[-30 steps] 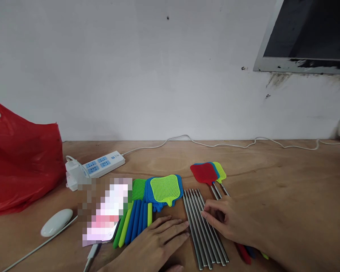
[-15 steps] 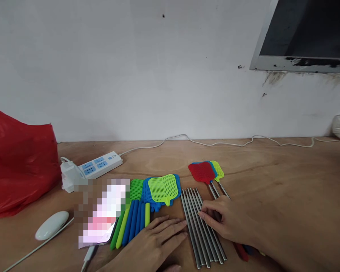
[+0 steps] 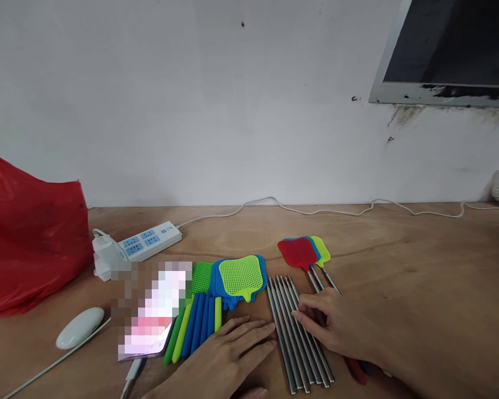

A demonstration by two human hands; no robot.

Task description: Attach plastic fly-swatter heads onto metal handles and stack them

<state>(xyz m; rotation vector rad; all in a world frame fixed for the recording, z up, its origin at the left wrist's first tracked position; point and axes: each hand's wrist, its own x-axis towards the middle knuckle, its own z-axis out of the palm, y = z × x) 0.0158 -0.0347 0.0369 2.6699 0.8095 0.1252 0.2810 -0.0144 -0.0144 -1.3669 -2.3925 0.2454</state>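
Several silver metal rods (image 3: pixel 293 332) lie side by side on the wooden table (image 3: pixel 419 277). My right hand (image 3: pixel 336 327) rests on them from the right, fingers stretched flat over the rods. My left hand (image 3: pixel 228 354) lies flat and open on the table just left of the rods, fingertips touching the nearest one. Left of it are blue and green plastic handles (image 3: pixel 195 330) and a stack of loose mesh swatter heads, yellow-green on top (image 3: pixel 240 275). Behind my right hand lie assembled swatters with red, blue and yellow-green heads (image 3: pixel 301 252).
A red plastic bag (image 3: pixel 29 238) stands at the left. A white power strip (image 3: pixel 139 244) with a cable runs along the wall. A phone with a blurred screen (image 3: pixel 153 310) and a white oval device (image 3: pixel 80 327) lie front left. A dark framed window (image 3: pixel 453 50) is upper right.
Only the camera view has shifted slightly. Both hands stay in the same place on the rods and table.
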